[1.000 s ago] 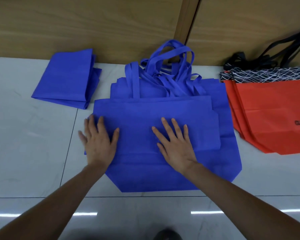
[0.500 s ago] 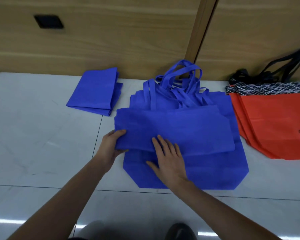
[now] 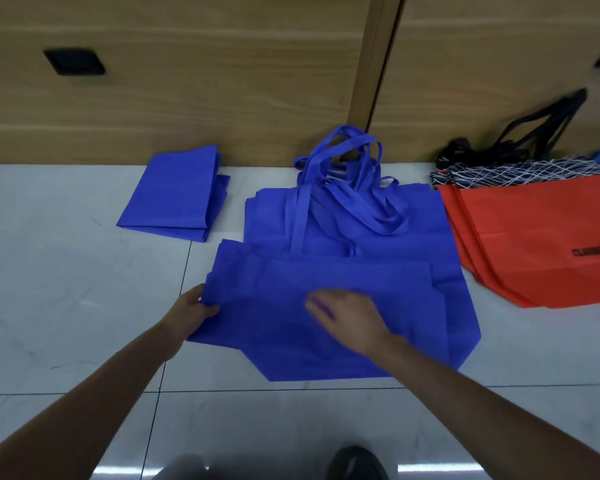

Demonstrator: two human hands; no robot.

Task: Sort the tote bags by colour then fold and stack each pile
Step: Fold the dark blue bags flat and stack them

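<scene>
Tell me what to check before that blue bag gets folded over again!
1. Left hand grips the left edge of the half-folded blue bag: ok.
2. Right hand lies on the bag's middle: ok. Flat or curled: cannot tell, it is blurred.
3. Bag's handles tucked inside the fold: cannot tell.
4. Folded blue stack lies on the floor to the left, ready for it: ok.
5. Orange bags kept out of the blue pile: ok.
</scene>
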